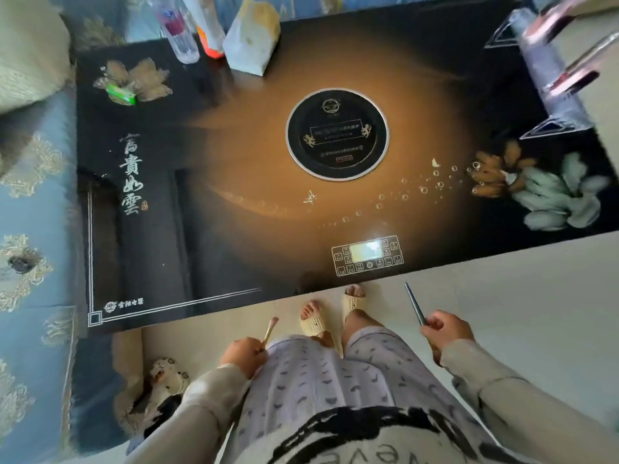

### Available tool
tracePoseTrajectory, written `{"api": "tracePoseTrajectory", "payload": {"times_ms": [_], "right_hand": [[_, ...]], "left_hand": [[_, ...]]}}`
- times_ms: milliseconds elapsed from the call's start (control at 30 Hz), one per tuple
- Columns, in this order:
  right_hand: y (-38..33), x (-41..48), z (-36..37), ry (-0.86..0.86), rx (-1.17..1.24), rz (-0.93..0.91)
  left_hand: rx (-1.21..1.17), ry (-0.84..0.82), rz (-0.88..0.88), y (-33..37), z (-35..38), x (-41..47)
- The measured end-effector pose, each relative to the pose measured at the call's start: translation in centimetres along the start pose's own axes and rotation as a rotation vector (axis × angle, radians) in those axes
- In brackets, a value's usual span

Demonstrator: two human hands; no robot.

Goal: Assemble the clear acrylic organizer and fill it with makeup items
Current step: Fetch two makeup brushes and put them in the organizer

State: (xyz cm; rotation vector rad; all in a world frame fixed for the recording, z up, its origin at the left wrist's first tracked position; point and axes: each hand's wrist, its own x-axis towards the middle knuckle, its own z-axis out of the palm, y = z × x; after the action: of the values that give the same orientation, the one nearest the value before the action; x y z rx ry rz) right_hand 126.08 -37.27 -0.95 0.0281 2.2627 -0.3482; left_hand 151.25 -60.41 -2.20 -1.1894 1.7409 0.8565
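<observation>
I stand at the near edge of a black glass table (174, 236). My left hand (243, 354) grips a small makeup brush (269, 330) with a pale handle and pinkish tip pointing up. My right hand (443, 331) holds a thin dark pencil-like stick (414, 303) that points up and left. Both hands hang low beside my legs, short of the table. The clear acrylic organizer (549, 78) stands at the far right corner of the table, with pink tube-like items (569, 77) in or over it, blurred.
A round black burner plate (336, 133) sits in the table's middle, a touch panel (367, 256) near the front edge. A clear bottle (177, 28), an orange-based bottle (206, 25), a white bag (251, 38) and a green packet (121, 94) lie at the back left. A blue sofa (33, 262) runs along the left.
</observation>
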Motion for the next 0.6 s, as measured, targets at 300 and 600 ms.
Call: {"api": "tracePoseTrajectory", "payload": {"times_ms": [300,600], "right_hand": [[8.2,-3.6,0.2,0.096,0.136,0.134],[16.1,-5.2,-1.2,-0.015,0.258,0.315]], "left_hand": [[0.128,0.116,0.063,4.4,-2.1,-0.1],[0.256,0.124,0.296,17.5,-1.6,-1.8]]}}
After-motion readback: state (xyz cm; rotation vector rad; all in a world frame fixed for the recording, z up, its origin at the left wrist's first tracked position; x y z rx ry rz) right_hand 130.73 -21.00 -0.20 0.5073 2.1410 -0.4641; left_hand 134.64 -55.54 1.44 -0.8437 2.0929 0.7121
